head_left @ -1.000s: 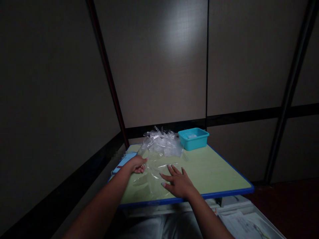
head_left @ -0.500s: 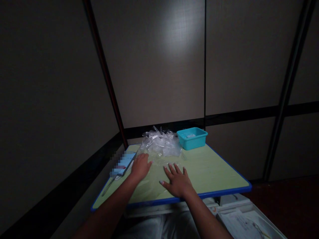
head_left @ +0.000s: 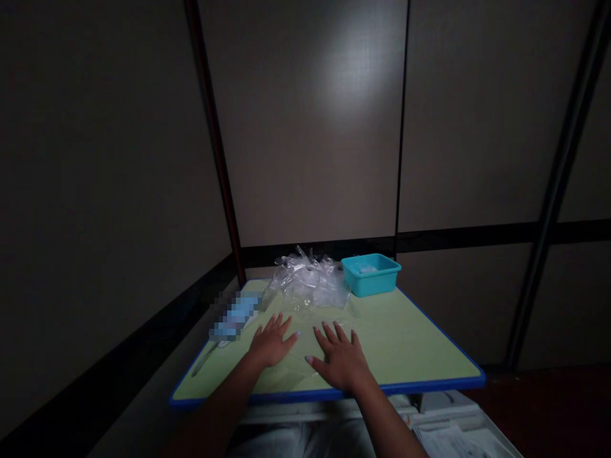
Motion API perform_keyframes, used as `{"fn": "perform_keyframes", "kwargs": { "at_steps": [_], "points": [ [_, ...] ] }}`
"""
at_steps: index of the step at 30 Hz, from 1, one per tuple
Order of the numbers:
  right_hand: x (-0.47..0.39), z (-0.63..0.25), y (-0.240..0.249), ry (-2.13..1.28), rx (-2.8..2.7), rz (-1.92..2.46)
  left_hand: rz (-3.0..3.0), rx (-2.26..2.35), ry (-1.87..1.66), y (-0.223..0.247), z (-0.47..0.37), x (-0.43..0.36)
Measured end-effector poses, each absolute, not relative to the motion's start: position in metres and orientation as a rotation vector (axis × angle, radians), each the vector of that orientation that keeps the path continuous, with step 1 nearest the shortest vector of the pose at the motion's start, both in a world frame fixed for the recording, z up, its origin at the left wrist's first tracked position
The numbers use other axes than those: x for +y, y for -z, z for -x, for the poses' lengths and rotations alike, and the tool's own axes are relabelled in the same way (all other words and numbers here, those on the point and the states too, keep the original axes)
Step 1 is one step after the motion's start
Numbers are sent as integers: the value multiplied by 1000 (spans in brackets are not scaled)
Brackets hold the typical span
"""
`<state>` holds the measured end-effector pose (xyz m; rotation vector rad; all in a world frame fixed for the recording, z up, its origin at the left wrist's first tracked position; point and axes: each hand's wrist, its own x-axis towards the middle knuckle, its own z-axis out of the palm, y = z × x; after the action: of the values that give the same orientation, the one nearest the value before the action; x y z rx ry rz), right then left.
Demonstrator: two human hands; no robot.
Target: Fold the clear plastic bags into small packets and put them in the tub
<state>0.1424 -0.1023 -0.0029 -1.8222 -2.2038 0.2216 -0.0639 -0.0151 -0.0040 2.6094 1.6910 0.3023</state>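
My left hand lies palm down on the pale green tabletop, its fingers spread. To its right, my right hand is also flat with fingers apart, near the front edge. A faint, thin clear plastic film shows on the table around the fingertips; its outline is hard to make out. Beyond both hands sits a heap of crumpled clear plastic, with finger-like ends sticking up as on disposable gloves.
A turquoise basin with something pale inside stands at the back right. A phone, partly pixelated, lies at the left edge with a cable. Below the table at right are papers in an open drawer or tray. Wall panels rise behind.
My left hand has come back toward me from beside the phone and spread its fingers. My right hand stays almost in place. The view has shifted slightly.
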Motion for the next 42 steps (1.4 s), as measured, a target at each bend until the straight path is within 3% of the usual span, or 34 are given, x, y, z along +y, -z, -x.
{"fn": "perform_keyframes", "kwargs": {
  "at_steps": [11,19,31,42],
  "points": [
    [-107,-138,-4,-169,-2189,1846,-2597,1756,-422,-11,59,-34],
    [-111,-150,-13,-223,-2331,1687,-2707,1319,-233,-12,58,-62],
    [-1,-156,-18,-466,-2663,1385,-2678,1295,-205,-15,61,-69],
    [3,-197,-44,-440,-2607,1323,-2785,1368,-208,-38,33,-3]
  ]
}}
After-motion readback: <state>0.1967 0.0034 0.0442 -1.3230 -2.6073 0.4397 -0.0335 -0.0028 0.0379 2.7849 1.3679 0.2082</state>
